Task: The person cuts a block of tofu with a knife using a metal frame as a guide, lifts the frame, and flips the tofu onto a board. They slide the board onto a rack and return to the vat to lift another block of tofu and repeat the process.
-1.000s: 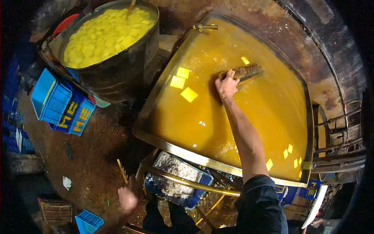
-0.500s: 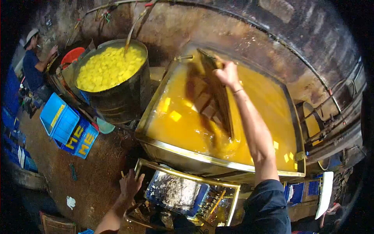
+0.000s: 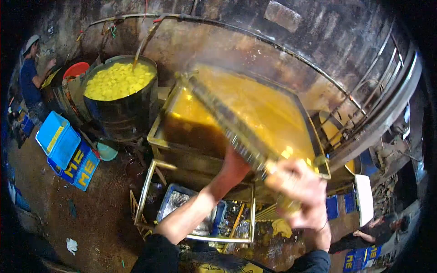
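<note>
A long, flat, dark rack with a slatted-looking edge (image 3: 223, 119) is held tilted over a large metal-rimmed vat (image 3: 157, 123) of steaming yellow-orange liquid (image 3: 255, 107). My left hand (image 3: 236, 164) supports the rack's lower edge from beneath, its fingers partly hidden behind it. At the near end, my right hand (image 3: 302, 191) is wrapped round the rack, blurred by motion. Something yellowish shows under the right palm, too smeared to make out. Several yellow blocks (image 3: 287, 151) lie in the vat near its right corner.
A metal frame stand (image 3: 253, 214) holding a blue tray (image 3: 167, 200) is below my arms. Left stand a drum (image 3: 120, 116) of yellow blocks, blue crates (image 3: 68, 148) and a red basin (image 3: 76, 69). A person (image 3: 31, 77) is far left, another (image 3: 387, 231) at lower right.
The rack has come up out of the liquid and swung toward me. My left hand has moved from the metal stand to the rack; my right hand is lower and nearer.
</note>
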`<state>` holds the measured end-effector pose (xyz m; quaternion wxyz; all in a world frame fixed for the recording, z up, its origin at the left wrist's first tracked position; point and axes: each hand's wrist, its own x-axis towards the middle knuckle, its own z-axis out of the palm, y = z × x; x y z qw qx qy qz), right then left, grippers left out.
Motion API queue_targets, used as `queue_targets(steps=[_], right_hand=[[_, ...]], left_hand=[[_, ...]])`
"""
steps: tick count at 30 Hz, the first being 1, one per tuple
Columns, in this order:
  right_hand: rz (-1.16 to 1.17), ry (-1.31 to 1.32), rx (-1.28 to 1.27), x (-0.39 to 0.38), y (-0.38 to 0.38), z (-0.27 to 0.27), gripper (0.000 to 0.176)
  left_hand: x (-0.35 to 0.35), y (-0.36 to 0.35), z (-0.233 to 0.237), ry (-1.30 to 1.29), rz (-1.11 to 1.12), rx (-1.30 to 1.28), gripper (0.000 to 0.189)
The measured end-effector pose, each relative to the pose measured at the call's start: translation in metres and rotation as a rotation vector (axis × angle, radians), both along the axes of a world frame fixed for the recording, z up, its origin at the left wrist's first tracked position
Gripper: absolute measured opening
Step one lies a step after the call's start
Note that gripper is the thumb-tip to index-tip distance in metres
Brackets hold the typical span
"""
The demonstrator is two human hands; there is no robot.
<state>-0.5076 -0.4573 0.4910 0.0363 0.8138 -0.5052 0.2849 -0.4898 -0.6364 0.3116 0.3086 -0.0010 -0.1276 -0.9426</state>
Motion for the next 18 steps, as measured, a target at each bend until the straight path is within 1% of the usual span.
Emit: queue_targets(steps=[1,2,3,4,5,6,8,9,10,12,13,14,16,17,18], right_hand=[[0.038,0.113,0.024,0.014,0.018,-0.019,0.049],[0.029,0.176,0.093,0.034,0.038,-0.034,0.048],[0.015,0.278,0.08,0.06,0.053,-0.05,0.039],[0.016,0.35,0.058,0.076,0.067,-0.069,0.04],[-0.01,0.366,0.05,0.091,0.082,-0.09,0.039],[-0.031,0.325,0.236,0.109,0.101,-0.106,0.066],[-0.039,0.282,0.314,0.136,0.125,-0.147,0.07],[-0.047,0.258,0.332,0.146,0.135,-0.166,0.07],[-0.055,0.228,0.346,0.154,0.142,-0.186,0.07],[-0.015,0.256,0.37,0.152,0.147,-0.219,0.067],[0.123,0.005,0.438,0.141,0.145,-0.237,0.062],[0.272,-0.243,0.513,0.13,0.14,-0.248,0.058],[-0.139,-0.11,0.424,0.065,0.122,-0.248,0.047],[-0.408,-0.207,0.351,0.004,0.116,-0.276,0.04],[-0.629,-0.384,0.222,-0.05,0.115,-0.296,0.041]], left_hand=[[0.024,0.025,-0.013,-0.023,-0.017,0.006,0.093],[0.049,0.048,-0.026,-0.06,-0.014,0.0,0.094],[0.078,0.069,-0.038,-0.096,-0.01,0.013,0.095],[0.104,0.087,-0.05,-0.131,-0.01,0.025,0.096],[0.133,0.105,-0.061,-0.178,0.009,0.04,0.097],[0.159,0.123,-0.071,-0.238,0.029,0.057,0.098],[0.206,0.157,-0.084,-0.386,0.084,0.088,0.1],[0.23,0.179,-0.092,-0.409,0.094,0.114,0.102],[0.25,0.198,-0.1,-0.404,0.097,0.143,0.103],[0.281,0.239,-0.129,-0.17,0.047,0.189,0.103],[0.289,0.253,-0.155,-0.288,0.089,0.165,0.099],[0.289,0.263,-0.18,-0.466,0.129,0.186,0.091],[0.279,0.274,-0.226,-0.636,0.221,0.119,0.07],[0.278,0.278,-0.238,-0.629,0.211,0.157,0.048],[0.274,0.284,-0.23,-0.779,0.262,0.104,0.045]])
